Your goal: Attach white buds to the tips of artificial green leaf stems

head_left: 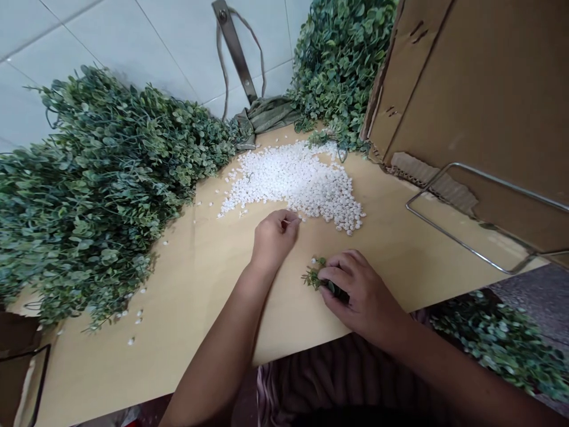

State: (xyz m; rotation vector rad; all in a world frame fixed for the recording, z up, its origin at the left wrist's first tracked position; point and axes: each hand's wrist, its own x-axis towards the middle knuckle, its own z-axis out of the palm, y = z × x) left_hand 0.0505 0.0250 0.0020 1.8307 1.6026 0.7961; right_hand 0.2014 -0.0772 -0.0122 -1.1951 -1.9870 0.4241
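Observation:
My left hand [274, 236] rests on the wooden table [213, 296] at the near edge of a heap of small white plastic flowers [297, 181]. Its fingertips are pinched together on one of those white pieces. My right hand [358, 287] lies lower right, fingers curled around a short green artificial sprig [313, 276] whose leafy tip sticks out to the left with a white flower on it.
A big pile of green artificial foliage [93, 196] covers the table's left side; another bunch [340, 65] stands at the back. A cardboard box [480, 83] and a metal wire frame [471, 231] occupy the right. More foliage [502, 344] lies below the table's right edge.

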